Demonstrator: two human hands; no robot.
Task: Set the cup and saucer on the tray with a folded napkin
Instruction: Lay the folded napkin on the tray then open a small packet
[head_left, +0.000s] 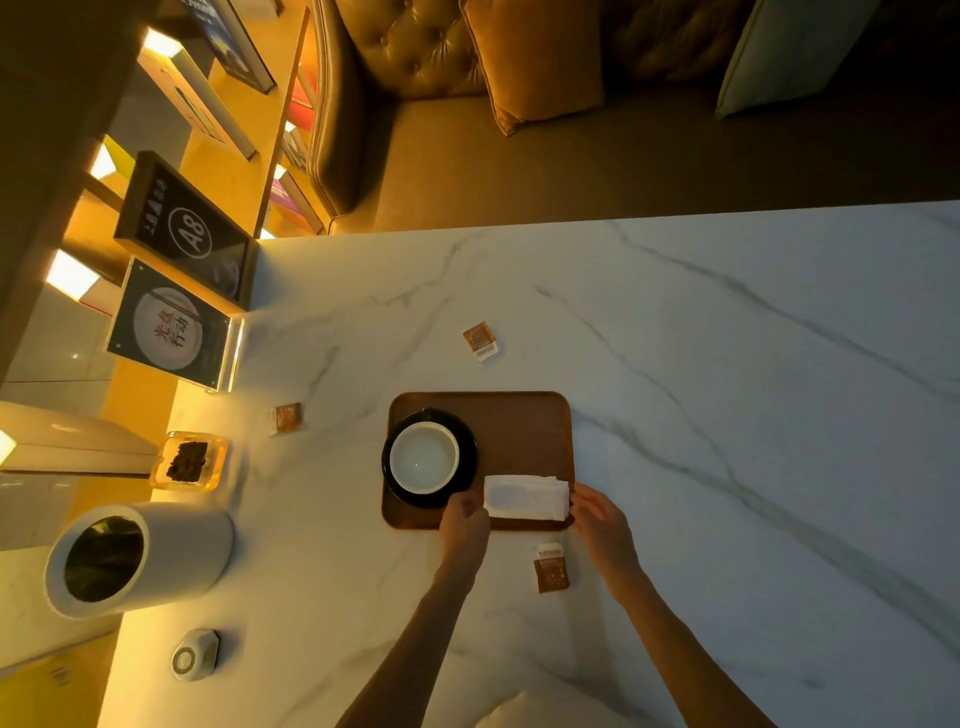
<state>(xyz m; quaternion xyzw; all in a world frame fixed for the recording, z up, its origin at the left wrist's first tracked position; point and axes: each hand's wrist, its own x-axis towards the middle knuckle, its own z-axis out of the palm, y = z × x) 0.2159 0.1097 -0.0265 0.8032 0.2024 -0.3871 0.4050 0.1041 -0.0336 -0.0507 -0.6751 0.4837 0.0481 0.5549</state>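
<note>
Between the two hands lies the folded white napkin (525, 498), flat on the near edge of the brown tray (519, 431), right of the saucer. The left hand (464, 519) is at the napkin's left end with its fingers curled down onto the cloth, gripping that end, and its knuckles sit right beside the dark saucer (470, 460). The right hand (597, 514) meets the napkin's right end at the tray's corner, fingertips against the fold. From this angle it is not clear whether that hand pinches the cloth or only touches it.

Just beyond the left hand, the white cup (424, 457) stands upright on the saucer, and both sit on the tray's left half. Beyond the napkin, the right half of the tray shows bare wood.

Nearer than the right hand's wrist, a small brown sachet (550, 569) lies on the marble table (727, 415). A second sachet (480, 340) lies past the tray, and a third (287, 418) well off to the left of the left hand. Farther left are a glass dish (189, 460) with something dark in it and a white cylinder (135, 558) with a dark inside.
</note>
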